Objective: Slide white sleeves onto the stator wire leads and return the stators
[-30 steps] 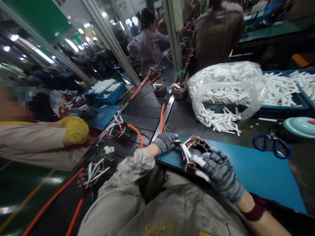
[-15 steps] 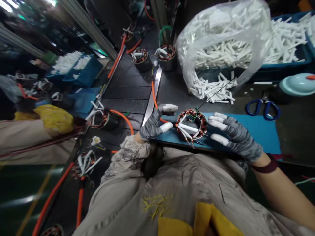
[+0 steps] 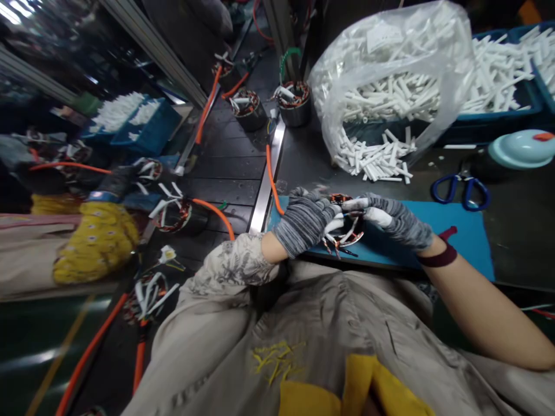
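A motor stator [image 3: 356, 236] with copper windings and white-sleeved leads lies on the blue mat [image 3: 459, 237] in front of me. My left hand [image 3: 309, 222], in a grey knit glove with white fingertips, is closed over the stator's left side, fingers bent in at its wires. From the right, my right hand [image 3: 390, 221] reaches across the stator's top, thumb and fingers pinched on the wires. The fingertips of both hands nearly meet there, and they hide much of the ring. An orange cable [image 3: 273, 182] runs up from beside my left hand.
Behind the mat stands a clear bag [image 3: 325, 86] of white tubes, with blue bins [image 3: 489, 118] at right. Blue-handled scissors [image 3: 462, 188] and a light-blue-lidded cup [image 3: 520, 151] lie right. More stators [image 3: 249, 110] line the left. A co-worker's yellow sleeve [image 3: 97, 242] is at far left.
Both hands, spread apart on either side of the stator before, have come inward and closed on its wires. The co-worker's arm at far left has shifted too.
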Demonstrator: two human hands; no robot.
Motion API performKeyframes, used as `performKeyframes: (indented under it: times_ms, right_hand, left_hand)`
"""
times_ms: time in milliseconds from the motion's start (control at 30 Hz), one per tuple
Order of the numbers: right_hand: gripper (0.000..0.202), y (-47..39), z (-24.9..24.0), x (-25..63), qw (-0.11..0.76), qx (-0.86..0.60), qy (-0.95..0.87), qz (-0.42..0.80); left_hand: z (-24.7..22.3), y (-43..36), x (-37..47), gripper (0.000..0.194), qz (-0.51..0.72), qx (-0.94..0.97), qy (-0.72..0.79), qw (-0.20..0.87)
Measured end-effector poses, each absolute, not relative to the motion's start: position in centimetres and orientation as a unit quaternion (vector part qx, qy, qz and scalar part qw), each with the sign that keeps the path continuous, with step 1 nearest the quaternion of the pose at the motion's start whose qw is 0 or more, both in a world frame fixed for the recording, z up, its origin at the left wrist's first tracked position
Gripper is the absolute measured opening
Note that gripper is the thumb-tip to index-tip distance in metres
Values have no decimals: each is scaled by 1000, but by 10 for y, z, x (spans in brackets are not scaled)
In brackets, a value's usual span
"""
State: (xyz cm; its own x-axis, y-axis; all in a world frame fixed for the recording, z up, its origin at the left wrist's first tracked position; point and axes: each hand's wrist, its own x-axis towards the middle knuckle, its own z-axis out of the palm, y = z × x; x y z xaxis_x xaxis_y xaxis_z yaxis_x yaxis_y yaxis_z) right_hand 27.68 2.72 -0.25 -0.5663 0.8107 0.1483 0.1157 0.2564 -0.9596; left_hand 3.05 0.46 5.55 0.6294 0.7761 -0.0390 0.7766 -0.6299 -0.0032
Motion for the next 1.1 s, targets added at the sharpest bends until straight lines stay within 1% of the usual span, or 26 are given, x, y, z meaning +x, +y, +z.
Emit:
performKeyframes:
  times_ms: [100,200,267,333,400,500,533,567,667,800,933,967,1033,1100]
  right_hand:
    - [43,34,12,269,296,-315,-735,523]
    - [36,35,17,255,277,-297,-768,495]
    - [37,33,16,246,289,-320,-771,469]
    - [43,31,15,239,307,-363,-759,445]
    - [45,31,15,239,305,-374,-738,471]
    - [38,34,22,246,245,-301,-718,577]
    - [36,36,24,249,231,-278,-718,595]
    - [34,37,25,251,228,-263,-723,597]
    - [29,38,25,252,262,-261,-741,560]
    - [31,37,19,250,286,-266,-752,531]
    - [35,38,17,248,283,-256,-736,560]
    - [37,38,16,247,282,-260,-742,550]
    - [41,37,13,244,282,-289,-776,484]
    - [44,34,9,242,278,-327,-821,376]
  left_hand:
    - [53,8,18,39,-10,908,420,14]
    - [46,12,8,43,-29,910,405,80]
    - [42,12,4,43,-15,910,397,114]
    - [40,12,2,39,8,911,393,125]
    - [41,12,-1,34,25,911,385,144]
    - [45,12,-4,33,66,906,356,221]
    - [46,12,-6,34,83,900,348,250]
    - [47,12,-6,34,96,894,343,273]
    - [48,12,-7,32,110,876,352,310]
    - [47,14,-7,29,106,866,358,333]
    - [44,17,-7,28,104,868,350,336]
    - [43,18,-7,28,105,870,347,333]
    - [40,19,-5,29,91,876,360,308]
    - [39,19,-3,34,45,881,394,258]
